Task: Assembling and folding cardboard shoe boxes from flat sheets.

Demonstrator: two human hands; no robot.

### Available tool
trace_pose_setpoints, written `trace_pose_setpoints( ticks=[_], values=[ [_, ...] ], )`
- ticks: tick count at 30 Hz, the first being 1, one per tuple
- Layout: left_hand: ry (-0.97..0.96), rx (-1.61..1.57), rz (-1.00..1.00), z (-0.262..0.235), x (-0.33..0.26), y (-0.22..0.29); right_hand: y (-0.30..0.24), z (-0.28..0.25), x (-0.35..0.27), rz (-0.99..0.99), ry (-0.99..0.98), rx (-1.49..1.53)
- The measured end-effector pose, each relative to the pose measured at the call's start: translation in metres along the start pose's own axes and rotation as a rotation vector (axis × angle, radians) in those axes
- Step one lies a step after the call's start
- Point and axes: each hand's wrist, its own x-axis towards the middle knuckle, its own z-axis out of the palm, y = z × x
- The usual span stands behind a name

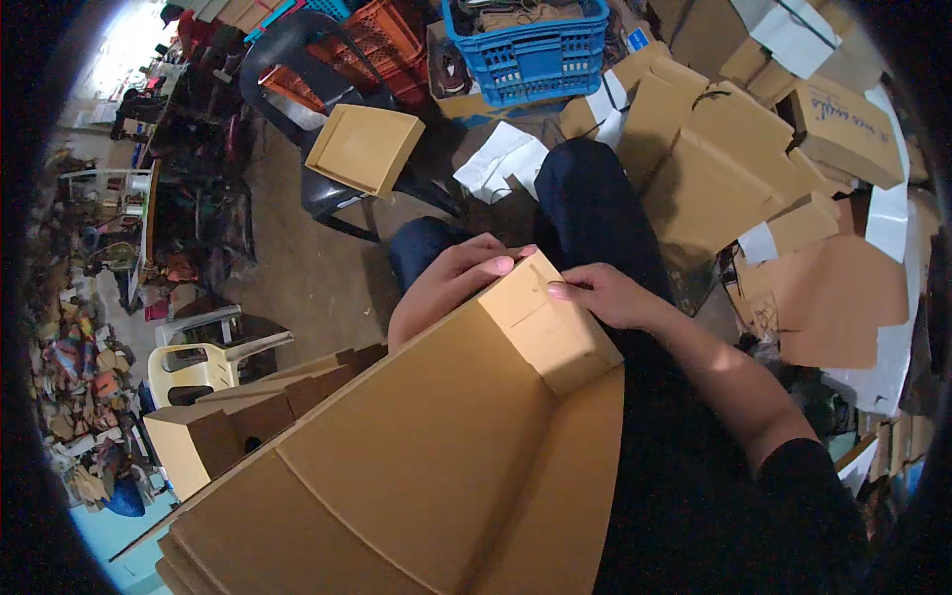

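Observation:
A large piece of brown cardboard, partly folded into a box, lies across my lap and runs toward the lower left. Its short end wall stands folded up at the far end, with a slit and a crease in it. My left hand grips the upper left corner of that wall, thumb along the top edge. At the wall's right side my right hand pinches the edge, thumb on the inner face. The right hand's other fingers are mostly hidden behind the cardboard.
A shallow cardboard tray rests on a dark plastic chair. Blue crate and orange crate stand at the far side. Flattened cardboard piles up on the right. A cream plastic chair and more folded cardboard are left.

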Motion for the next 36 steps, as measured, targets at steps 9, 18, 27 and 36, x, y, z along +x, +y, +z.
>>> trace_pose_setpoints(
  ticks=[9,18,27,36],
  values=[
    [0.009,-0.036,-0.097,0.003,0.004,-0.009,-0.017,0.011,-0.011,-0.039,0.147,-0.263],
    [0.009,0.154,0.080,-0.006,0.001,0.022,-0.019,0.005,-0.037,0.035,0.020,-0.022],
    [0.073,-0.188,0.486,-0.042,0.024,-0.009,-0.053,-0.143,-0.047,-0.041,0.406,-0.228],
    [0.325,-0.649,0.468,-0.030,-0.027,-0.061,-0.016,-0.197,-0.048,-0.242,0.654,-0.047]
  ],
)
